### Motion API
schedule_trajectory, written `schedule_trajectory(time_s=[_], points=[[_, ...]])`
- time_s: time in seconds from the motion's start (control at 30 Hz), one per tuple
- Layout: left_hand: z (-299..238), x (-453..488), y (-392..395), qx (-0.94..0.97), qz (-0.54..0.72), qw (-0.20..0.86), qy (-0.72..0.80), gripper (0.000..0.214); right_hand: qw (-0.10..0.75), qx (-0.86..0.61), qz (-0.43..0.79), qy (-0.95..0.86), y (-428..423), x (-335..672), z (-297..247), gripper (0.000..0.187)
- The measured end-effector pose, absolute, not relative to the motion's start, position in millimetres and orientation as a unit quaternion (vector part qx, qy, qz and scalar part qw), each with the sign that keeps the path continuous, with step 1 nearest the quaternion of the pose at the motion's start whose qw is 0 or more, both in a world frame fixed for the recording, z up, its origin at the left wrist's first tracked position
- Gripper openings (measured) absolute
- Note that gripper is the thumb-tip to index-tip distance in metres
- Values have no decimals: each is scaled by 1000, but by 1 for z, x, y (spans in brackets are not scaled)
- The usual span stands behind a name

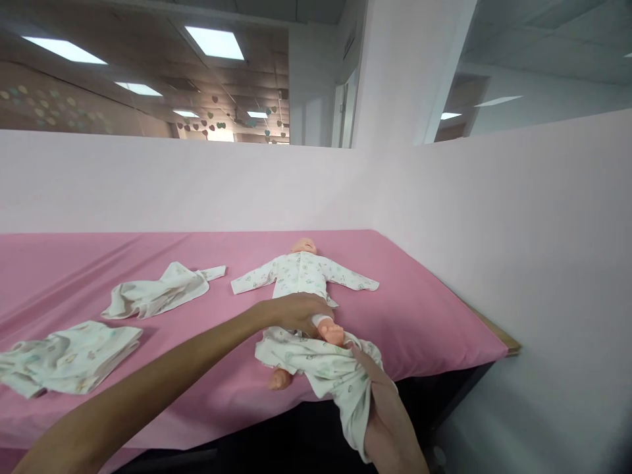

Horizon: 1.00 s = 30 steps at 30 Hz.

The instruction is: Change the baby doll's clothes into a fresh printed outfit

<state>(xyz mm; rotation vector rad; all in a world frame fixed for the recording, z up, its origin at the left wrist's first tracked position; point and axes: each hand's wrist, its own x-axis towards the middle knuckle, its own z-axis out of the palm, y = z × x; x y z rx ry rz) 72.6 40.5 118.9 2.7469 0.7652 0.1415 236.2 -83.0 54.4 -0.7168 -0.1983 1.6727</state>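
Note:
A baby doll (332, 330) lies on its back, its head at the far side, in a white printed long-sleeved top (301, 270) with both sleeves spread outward. My left hand (302, 312) is closed around one of the doll's legs, just above the bare foot. Its other foot (280, 378) pokes out below white printed baby pants (316, 362), which lie bunched across the lower legs and hang past the front edge. My right hand (372, 375) grips the pants beside the raised foot; its fingers are partly covered by the cloth.
Pink sheeting (197, 408) covers the table. To the left lie a crumpled white garment (160, 289) and a folded printed garment (74, 355). A white wall (533, 250) borders the right side, and another wall with a window runs behind.

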Motion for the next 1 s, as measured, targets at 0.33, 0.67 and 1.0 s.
schedule_trajectory(time_s=[0.33, 0.67, 1.0], points=[[76, 88, 35, 969, 63, -79, 225, 20, 606, -301, 725, -128, -84, 225, 57, 40], [105, 76, -39, 862, 200, 264, 384, 44, 600, -306, 730, -115, -71, 221, 56, 45], [53, 111, -99, 810, 188, 73, 551, 59, 558, -335, 747, -132, -76, 220, 51, 50]])
